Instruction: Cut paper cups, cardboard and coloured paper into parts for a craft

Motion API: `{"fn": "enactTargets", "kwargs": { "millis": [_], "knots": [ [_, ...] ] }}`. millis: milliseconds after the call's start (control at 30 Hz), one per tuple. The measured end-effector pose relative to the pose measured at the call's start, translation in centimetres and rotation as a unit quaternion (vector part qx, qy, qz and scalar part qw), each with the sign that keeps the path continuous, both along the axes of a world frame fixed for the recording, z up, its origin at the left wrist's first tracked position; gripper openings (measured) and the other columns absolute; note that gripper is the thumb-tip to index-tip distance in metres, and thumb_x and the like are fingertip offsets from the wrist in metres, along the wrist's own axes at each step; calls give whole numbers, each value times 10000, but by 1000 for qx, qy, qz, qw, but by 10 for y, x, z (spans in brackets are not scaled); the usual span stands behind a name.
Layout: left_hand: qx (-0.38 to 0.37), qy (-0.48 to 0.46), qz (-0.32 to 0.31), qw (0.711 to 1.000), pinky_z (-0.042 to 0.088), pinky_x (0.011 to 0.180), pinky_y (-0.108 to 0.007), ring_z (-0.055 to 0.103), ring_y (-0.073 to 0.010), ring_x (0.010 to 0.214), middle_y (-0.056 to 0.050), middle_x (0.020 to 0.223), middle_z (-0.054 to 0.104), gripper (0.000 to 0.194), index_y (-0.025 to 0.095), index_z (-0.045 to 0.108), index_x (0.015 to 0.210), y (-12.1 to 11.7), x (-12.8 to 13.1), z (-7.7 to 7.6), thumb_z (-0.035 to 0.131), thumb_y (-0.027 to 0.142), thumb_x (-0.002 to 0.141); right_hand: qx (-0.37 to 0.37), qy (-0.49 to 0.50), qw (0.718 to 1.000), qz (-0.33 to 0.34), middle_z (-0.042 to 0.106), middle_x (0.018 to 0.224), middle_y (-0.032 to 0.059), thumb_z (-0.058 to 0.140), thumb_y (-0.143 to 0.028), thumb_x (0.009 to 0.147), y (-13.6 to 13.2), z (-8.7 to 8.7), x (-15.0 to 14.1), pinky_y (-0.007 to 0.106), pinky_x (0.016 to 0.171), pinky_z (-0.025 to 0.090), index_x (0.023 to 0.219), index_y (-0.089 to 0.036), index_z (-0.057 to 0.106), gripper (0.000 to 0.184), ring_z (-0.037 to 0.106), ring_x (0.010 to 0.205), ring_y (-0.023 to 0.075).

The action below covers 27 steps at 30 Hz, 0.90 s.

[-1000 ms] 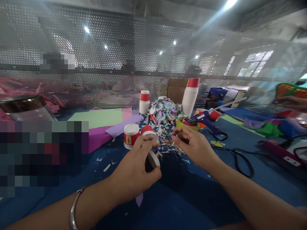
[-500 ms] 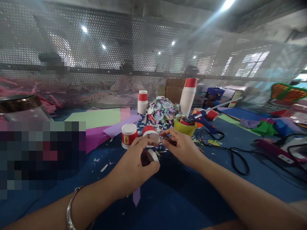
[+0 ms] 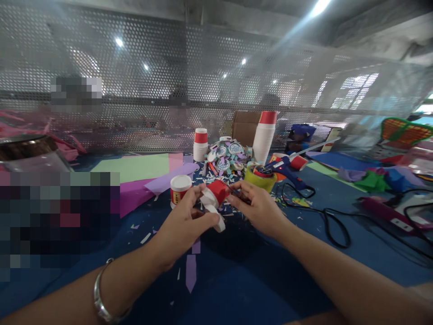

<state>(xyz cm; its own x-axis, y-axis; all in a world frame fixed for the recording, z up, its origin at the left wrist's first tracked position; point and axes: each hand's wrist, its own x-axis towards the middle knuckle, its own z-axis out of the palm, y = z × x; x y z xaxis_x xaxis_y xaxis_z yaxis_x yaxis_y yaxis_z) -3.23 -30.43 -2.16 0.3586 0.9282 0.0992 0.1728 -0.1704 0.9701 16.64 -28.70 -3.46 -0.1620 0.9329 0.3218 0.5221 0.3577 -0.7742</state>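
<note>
Red-and-white paper cup (image 3: 219,190): tilted between my hands, above the blue table (image 3: 257,280). My left hand (image 3: 174,225) is curled, fingers at the cup's white edge, thumb on a curved white piece (image 3: 220,224) just below it. My right hand (image 3: 262,210) is closed on a slim dark tool (image 3: 241,195), its tip near the cup's red side; type unclear.

Handling, judged: cup very light, thin-walled, dry grip, dents if squeezed. Best hold: light pinch at the firmer rim. White piece likely bends easily; pinch it flat.

Nearby: upright cup (image 3: 180,192) beside my left fingers; yellow roll (image 3: 260,181) and blue glue gun (image 3: 287,169) beyond my right hand. Farther: heaped paper discs (image 3: 223,155) between two cup stacks.
</note>
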Motion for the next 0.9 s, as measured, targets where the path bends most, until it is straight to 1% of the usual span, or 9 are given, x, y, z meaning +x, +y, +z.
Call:
{"fn": "enactTargets", "kwargs": {
  "millis": [67,100,200,333,533,667,733,800,900],
  "knots": [
    [-67,-68,2,995,513,824,-381,599,-227,992,-99,1324,534,662,240,357,1373,-5,2,6,622,278,769,2,28,999,-15,536,627,-29,552,-353,870,0,3,1,257,536,347,990,-204,587,195,462,548,129],
    [-76,-99,1,992,512,811,-363,587,-232,1017,-97,1349,510,641,238,372,1360,-7,3,9,620,277,770,1,47,999,-20,521,619,-31,551,-362,872,0,4,2,256,533,351,993,-201,582,204,462,548,128],
    [-87,-146,-29,985,504,775,-334,587,-224,983,-86,1262,553,606,237,416,1310,-11,2,14,645,274,750,-17,99,995,-27,493,604,-41,555,-400,876,-1,8,3,240,483,327,1015,-203,567,241,427,511,112],
    [-83,-174,-59,980,490,758,-313,585,-196,907,-64,1143,577,568,238,443,1260,-11,-1,12,664,246,737,-44,141,989,-23,443,563,-66,574,-421,873,-2,10,3,219,424,288,1044,-226,545,261,376,459,91],
    [-68,-200,-74,975,460,786,-293,556,-191,928,-40,986,586,539,222,447,1235,-10,-3,11,672,246,745,-49,177,983,-27,438,554,-85,585,-401,882,-4,11,2,198,390,282,1063,-243,490,258,345,424,69],
    [-65,-189,-78,977,449,784,-289,539,-193,943,-34,978,583,543,235,443,1222,-10,-3,10,689,263,739,-39,205,978,-20,437,539,-92,591,-399,885,-5,15,3,193,379,258,1117,-235,487,303,326,404,60],
    [-66,-188,-88,976,451,776,-284,534,-189,939,-36,1011,578,549,243,439,1218,-11,-3,9,701,285,738,-42,213,976,-13,431,529,-92,599,-416,876,-5,15,3,193,369,228,1060,-216,520,283,303,393,52],
    [-65,-194,-102,973,458,767,-286,537,-186,918,-41,1022,576,557,243,434,1214,-11,-3,8,710,306,734,-49,222,974,-1,426,527,-88,607,-429,865,-5,16,4,197,360,191,944,-196,552,252,271,384,40],
    [-63,-196,-117,972,466,752,-301,555,-187,874,-45,984,584,551,234,435,1203,-10,-3,7,709,311,731,-38,227,973,6,428,535,-81,621,-417,856,-3,19,8,204,363,177,863,-184,572,238,272,388,36]
  ]
}}
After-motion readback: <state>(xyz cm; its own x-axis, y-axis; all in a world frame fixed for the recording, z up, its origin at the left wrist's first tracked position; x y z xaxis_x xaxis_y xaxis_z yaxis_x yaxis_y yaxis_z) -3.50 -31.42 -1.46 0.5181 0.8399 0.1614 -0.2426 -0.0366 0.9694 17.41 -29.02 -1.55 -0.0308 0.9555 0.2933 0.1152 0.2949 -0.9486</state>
